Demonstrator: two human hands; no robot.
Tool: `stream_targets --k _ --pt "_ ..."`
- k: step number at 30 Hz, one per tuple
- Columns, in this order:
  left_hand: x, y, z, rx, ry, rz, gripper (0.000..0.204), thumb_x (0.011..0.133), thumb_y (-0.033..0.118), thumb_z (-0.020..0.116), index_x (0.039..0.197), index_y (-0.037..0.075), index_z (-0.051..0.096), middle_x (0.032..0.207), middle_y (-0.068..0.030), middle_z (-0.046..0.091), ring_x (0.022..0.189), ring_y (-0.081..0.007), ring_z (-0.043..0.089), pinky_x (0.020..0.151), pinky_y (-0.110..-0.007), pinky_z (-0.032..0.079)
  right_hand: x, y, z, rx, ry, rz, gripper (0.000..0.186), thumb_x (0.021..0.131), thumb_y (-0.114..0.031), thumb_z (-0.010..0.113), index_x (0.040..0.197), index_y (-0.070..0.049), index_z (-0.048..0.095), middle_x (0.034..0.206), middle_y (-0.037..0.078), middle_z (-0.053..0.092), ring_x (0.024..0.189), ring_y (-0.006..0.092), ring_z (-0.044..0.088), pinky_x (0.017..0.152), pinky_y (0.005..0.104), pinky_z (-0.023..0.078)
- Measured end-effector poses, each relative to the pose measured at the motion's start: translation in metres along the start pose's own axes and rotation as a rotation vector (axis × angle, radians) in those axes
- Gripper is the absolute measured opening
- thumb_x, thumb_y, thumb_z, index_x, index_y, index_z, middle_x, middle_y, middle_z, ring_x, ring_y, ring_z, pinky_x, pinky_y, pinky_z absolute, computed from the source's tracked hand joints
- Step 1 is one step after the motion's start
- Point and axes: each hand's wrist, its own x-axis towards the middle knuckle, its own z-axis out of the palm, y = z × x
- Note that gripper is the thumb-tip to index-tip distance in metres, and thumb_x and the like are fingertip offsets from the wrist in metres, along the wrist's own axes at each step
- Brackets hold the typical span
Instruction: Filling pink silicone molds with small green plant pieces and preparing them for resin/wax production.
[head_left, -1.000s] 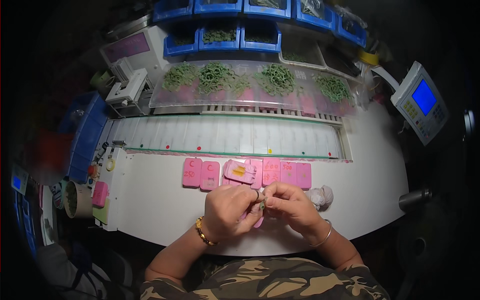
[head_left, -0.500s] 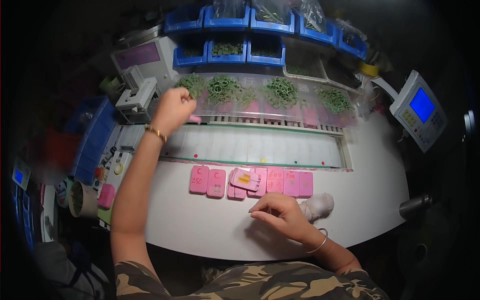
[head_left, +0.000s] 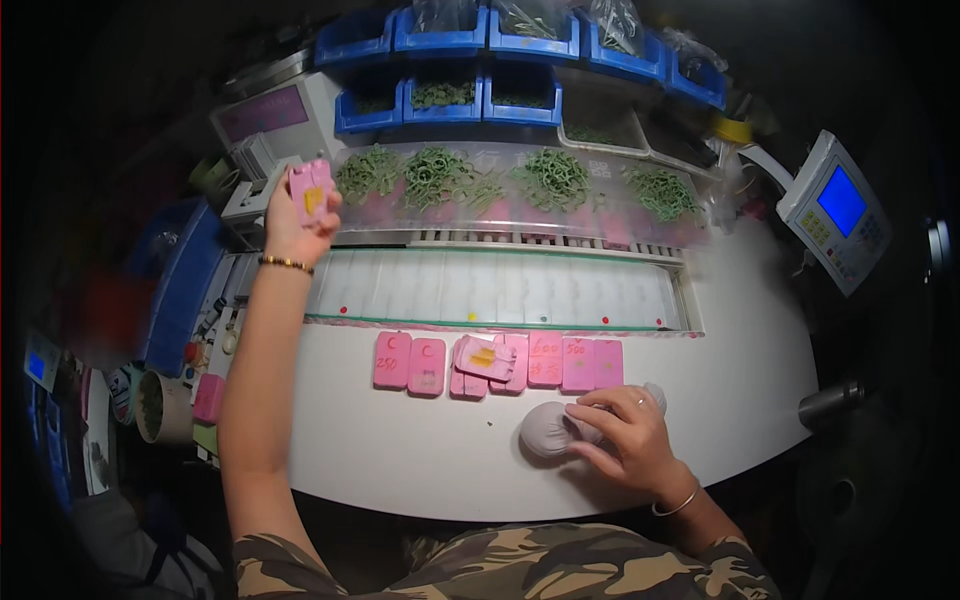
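Observation:
Raised at the left, my left hand point(head_left: 291, 232) grips a pink rubber mould point(head_left: 312, 188) with a yellow patch in its face. At the right front of the white table, my right hand point(head_left: 634, 437) has thumb and fingers closed around the narrow middle of a pale cloth pouch point(head_left: 546, 430). The pouch's round end bulges out left of the fingers. Beyond it stands a row of pink moulds point(head_left: 545, 362), several with red handwriting. Another pink mould point(head_left: 483, 357) with a yellow patch lies tilted on top of that row.
Behind the row runs a long white panel point(head_left: 480, 290) set in the table. A clear cover point(head_left: 500, 215) behind it carries heaps of green wax pieces point(head_left: 550, 178). Blue bins point(head_left: 445, 97) stand at the back, a keypad display point(head_left: 840, 205) at right, a machine point(head_left: 275, 120) at left.
My left hand has turned over and moved slightly left, showing the mould's yellow-patched face. My right hand has moved right and taken hold of the pouch, which has shifted left and nearer.

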Motion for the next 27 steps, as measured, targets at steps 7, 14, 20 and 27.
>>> stream_targets --k 7,14,20,27 --pt "-0.119 -0.062 0.029 -0.251 -0.231 -0.362 0.046 0.094 0.054 0.052 0.100 0.008 0.055 0.085 -0.0092 0.058 0.061 -0.0162 0.056 0.037 -0.024 0.037 -0.012 0.021 -0.007 -0.382 -0.332 -0.197 0.056 0.083 -0.017 0.064 0.137 -0.018 0.052 0.101 0.007 0.059 0.090 0.0226 0.057 0.083 0.0382 0.040" --pt "-0.169 -0.107 0.043 -0.386 -0.280 -0.574 0.040 0.098 0.048 0.049 0.099 0.008 0.053 0.087 -0.0119 0.058 0.057 -0.0164 0.054 0.034 -0.022 0.037 0.002 -0.001 -0.013 -0.364 -0.428 -0.254 0.053 0.085 -0.017 0.061 0.137 -0.026 0.053 0.089 0.004 0.054 0.077 0.0191 0.054 0.072 0.0331 0.038" --pt "-0.191 -0.130 0.043 -0.164 -0.384 -0.547 0.045 0.101 0.046 0.040 0.089 0.006 0.056 0.077 -0.0113 0.060 0.044 -0.0192 0.051 0.029 -0.026 0.031 0.037 -0.029 -0.029 -0.198 0.289 -0.134 0.078 0.059 -0.001 0.066 0.134 -0.020 0.057 0.128 0.015 0.059 0.092 0.0227 0.062 0.077 0.0352 0.037" --pt "-0.211 -0.138 0.053 0.466 -0.379 0.053 0.048 0.104 0.036 0.033 0.086 0.000 0.060 0.070 -0.0082 0.062 0.056 -0.0154 0.056 0.053 -0.029 0.042 0.046 -0.035 -0.003 -0.459 -0.115 -0.313 0.056 0.081 -0.018 0.061 0.136 -0.028 0.055 0.132 0.016 0.058 0.063 0.0095 0.058 0.061 0.0254 0.035"
